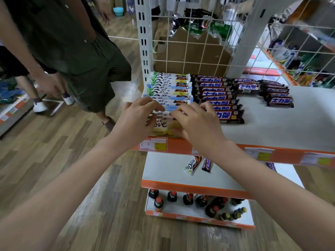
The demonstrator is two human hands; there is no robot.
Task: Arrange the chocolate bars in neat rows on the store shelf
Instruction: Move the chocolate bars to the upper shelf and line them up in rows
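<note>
A: What's on the white store shelf (272,124) with the orange edge?

B: A row of white Dove bars (170,91) at its left end, dark Snickers bars (217,98) beside them.

A: And the hands?

B: Left hand (137,120) and right hand (197,122), fingers curled, pinch the nearest Dove bars at the row's front

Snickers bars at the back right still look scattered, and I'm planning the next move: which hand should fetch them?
Probably the right hand: it lies next to the Snickers row, nearer the loose Snickers bars. The left hand rests on the Dove bars.
</note>
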